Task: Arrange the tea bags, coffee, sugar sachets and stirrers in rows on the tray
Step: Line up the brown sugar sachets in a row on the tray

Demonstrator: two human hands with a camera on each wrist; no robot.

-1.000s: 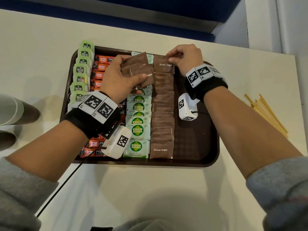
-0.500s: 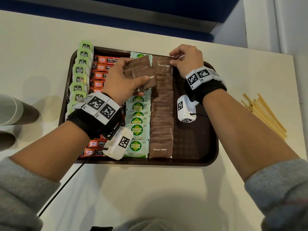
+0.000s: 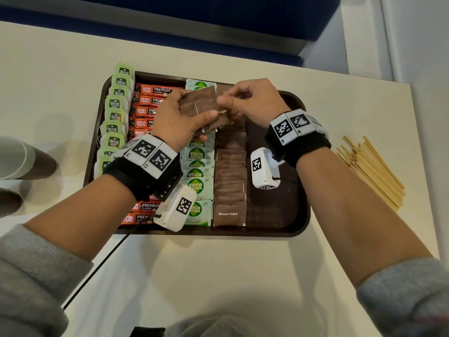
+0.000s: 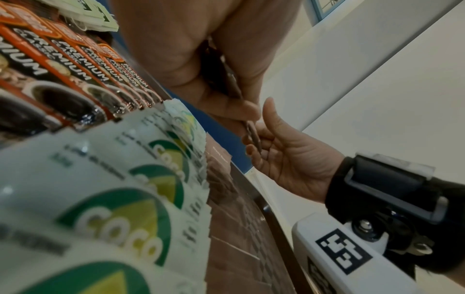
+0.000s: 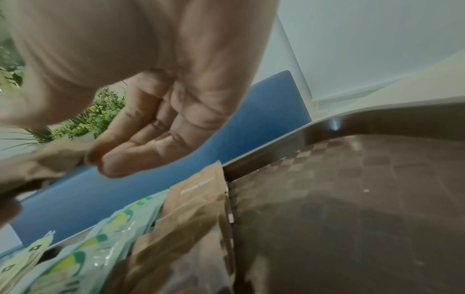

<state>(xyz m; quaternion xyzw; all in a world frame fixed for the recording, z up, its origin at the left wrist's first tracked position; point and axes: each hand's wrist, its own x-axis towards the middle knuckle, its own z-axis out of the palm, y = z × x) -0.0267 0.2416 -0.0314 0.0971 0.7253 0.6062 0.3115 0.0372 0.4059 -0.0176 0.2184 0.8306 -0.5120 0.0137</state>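
My left hand (image 3: 192, 109) holds a small stack of brown sugar sachets (image 3: 201, 103) above the far middle of the dark brown tray (image 3: 274, 212). My right hand (image 3: 228, 99) pinches the right edge of that stack between thumb and fingertips. In the left wrist view, the right hand (image 4: 261, 143) grips the sachets' edge (image 4: 251, 133). On the tray lie rows: green tea bags (image 3: 116, 103), orange coffee sachets (image 3: 150, 100), Coco sugar sachets (image 3: 196, 171) and brown sugar sachets (image 3: 230, 181). Wooden stirrers (image 3: 371, 171) lie on the table right of the tray.
The tray's right strip (image 5: 352, 199) is bare checkered surface. Two paper cups (image 3: 21, 159) stand at the table's left edge. A black cable (image 3: 97, 268) runs from my left wrist camera across the near table.
My right hand left the far end of the brown sugar row and came left to the stack in my left hand, now pinching it. The left hand barely moved.
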